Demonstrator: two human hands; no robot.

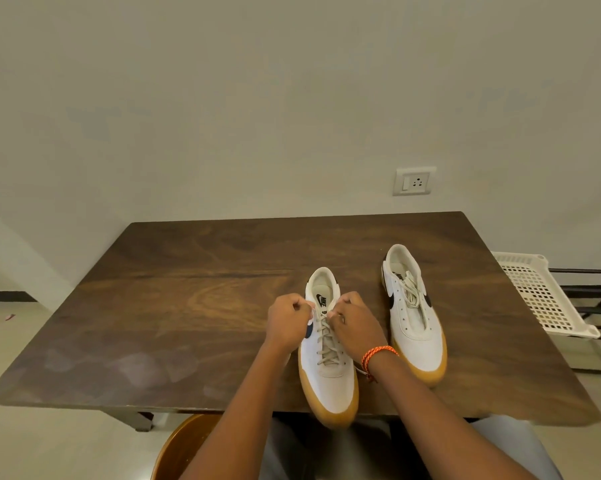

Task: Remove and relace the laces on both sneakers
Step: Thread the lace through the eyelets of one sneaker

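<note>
Up close on the dark wooden desk (pixel 188 289), the left hand (pixel 287 322) and right hand (pixel 352 325) each have a clenched grip pinching the beige lace (pixel 327 341) at the top eyelets of the near white gum-soled sneaker (pixel 330 379), whose toe overhangs the desk's front edge. Just to the right stands the second white gum-soled sneaker (pixel 417 327), its lace loosened and bunched over the tongue. A white perforated plastic basket (pixel 541 296) sits beyond the desk's right edge.

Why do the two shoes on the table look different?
The near shoe has its lace threaded neatly up the front, and the left hand and right hand pinch its ends. The far shoe lies untouched, its lace bunched loosely near the top. Both are white with tan soles, toes toward the person.
</note>
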